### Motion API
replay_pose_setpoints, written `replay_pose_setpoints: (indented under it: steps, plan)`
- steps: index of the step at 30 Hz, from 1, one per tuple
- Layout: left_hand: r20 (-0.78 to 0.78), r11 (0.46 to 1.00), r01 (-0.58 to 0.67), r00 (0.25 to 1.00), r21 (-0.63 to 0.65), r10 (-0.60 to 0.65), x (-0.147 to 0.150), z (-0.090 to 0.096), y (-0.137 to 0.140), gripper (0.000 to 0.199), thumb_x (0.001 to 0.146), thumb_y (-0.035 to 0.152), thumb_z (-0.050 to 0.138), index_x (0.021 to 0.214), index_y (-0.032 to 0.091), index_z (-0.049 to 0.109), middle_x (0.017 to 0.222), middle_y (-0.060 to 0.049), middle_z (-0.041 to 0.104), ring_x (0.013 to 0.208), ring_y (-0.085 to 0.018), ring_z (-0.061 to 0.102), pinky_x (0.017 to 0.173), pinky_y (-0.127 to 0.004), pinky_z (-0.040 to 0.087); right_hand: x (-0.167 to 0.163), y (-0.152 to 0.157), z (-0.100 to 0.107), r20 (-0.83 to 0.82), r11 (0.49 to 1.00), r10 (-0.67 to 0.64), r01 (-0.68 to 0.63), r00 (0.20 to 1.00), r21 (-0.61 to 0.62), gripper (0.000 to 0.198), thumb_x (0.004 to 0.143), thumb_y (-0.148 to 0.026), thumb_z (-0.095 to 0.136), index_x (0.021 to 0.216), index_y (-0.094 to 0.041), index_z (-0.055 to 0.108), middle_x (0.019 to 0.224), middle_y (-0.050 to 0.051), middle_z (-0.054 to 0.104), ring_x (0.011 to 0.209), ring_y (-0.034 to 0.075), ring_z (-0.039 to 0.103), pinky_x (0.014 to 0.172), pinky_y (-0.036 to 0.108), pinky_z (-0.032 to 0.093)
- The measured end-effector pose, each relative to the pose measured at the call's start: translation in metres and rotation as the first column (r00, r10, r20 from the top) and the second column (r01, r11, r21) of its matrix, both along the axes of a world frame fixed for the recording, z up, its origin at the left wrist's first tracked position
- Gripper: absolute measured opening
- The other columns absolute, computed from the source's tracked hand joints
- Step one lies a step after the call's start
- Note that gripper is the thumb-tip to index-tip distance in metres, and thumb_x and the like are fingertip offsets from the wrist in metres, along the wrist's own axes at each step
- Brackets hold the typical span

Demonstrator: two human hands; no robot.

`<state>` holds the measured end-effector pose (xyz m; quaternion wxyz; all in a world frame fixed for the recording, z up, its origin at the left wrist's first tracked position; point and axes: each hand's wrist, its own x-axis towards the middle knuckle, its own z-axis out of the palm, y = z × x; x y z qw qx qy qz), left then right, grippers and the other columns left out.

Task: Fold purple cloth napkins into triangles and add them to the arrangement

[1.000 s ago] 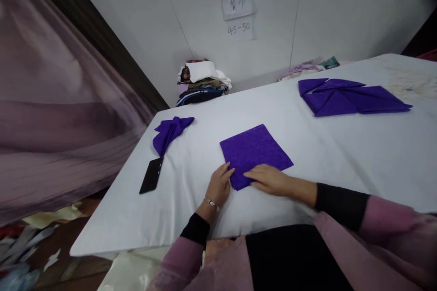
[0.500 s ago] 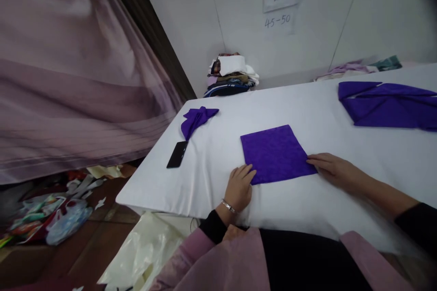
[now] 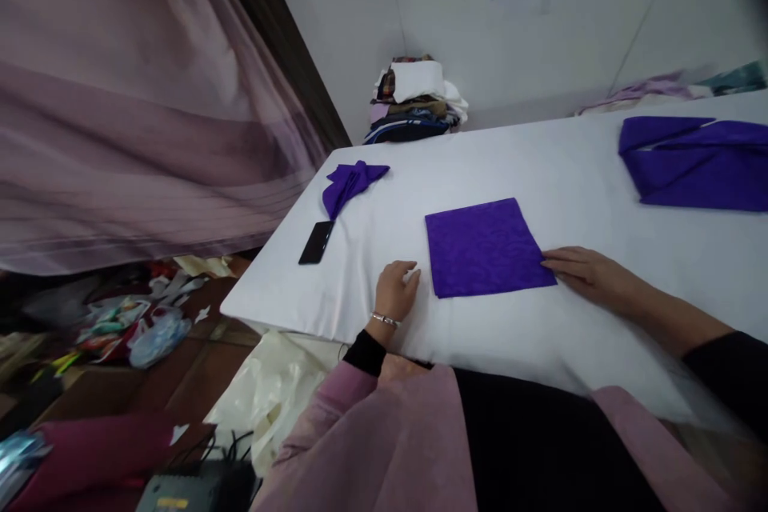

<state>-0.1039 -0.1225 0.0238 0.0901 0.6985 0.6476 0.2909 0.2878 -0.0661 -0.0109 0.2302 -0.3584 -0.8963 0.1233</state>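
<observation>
A purple cloth napkin, folded into a flat square, lies on the white-covered table. My left hand is just left of its near-left corner, apart from the cloth, fingers loosely bent and thumb spread, holding nothing. A bracelet circles that wrist. My right hand rests at the napkin's right edge, fingers stretched out and fingertips touching the cloth near the lower right corner. Farther left lies a knotted, fanned purple napkin, with a black phone at its lower tip.
More purple cloth lies folded at the table's right. Behind the table stands a stack of folded clothes. A pink curtain hangs at the left. Plastic bags and other clutter cover the floor at lower left.
My left hand has come off the napkin's near-left corner and moved left. My right hand stays at the right edge. The camera view has tilted downward.
</observation>
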Motion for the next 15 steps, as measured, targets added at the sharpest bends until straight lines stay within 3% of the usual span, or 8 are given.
replay_pose_setpoints:
  steps: [3, 7, 15]
  plan:
    - [0.009, 0.994, -0.054, 0.998, -0.092, 0.055, -0.006, -0.005, -0.006, 0.016, 0.084, 0.031, 0.056, 0.082, 0.02, 0.068, 0.082, -0.002, 0.065, 0.081, -0.016, 0.057, 0.075, -0.029, 0.044, -0.003, 0.007, -0.004, -0.009, 0.999, 0.032, -0.032, 0.999, 0.0, 0.033, 0.089, -0.028, 0.043, 0.115, -0.029, 0.063, 0.124, 0.004, 0.06, 0.112, 0.025, 0.055, 0.093, 0.049, 0.047]
    - [-0.077, 0.987, -0.07, 0.995, -0.146, 0.059, 0.017, -0.01, -0.006, 0.028, 0.084, 0.04, 0.057, 0.068, 0.02, 0.068, 0.074, -0.002, 0.062, 0.077, -0.016, 0.055, 0.072, -0.029, 0.04, -0.007, 0.011, -0.009, -0.016, 0.998, 0.05, -0.05, 0.999, 0.042, 0.034, 0.088, -0.025, 0.043, 0.116, -0.029, 0.062, 0.125, 0.004, 0.059, 0.11, 0.025, 0.056, 0.092, 0.049, 0.047]
    - [-0.164, 0.977, -0.095, 0.984, -0.189, 0.064, 0.034, -0.01, 0.0, 0.022, 0.08, 0.032, 0.062, 0.062, 0.019, 0.064, 0.078, -0.002, 0.061, 0.081, -0.018, 0.053, 0.073, -0.032, 0.037, -0.007, 0.006, -0.008, -0.03, 0.998, 0.023, -0.022, 0.999, 0.06, 0.036, 0.087, -0.021, 0.043, 0.117, -0.028, 0.061, 0.127, 0.005, 0.057, 0.113, 0.024, 0.055, 0.092, 0.048, 0.046]
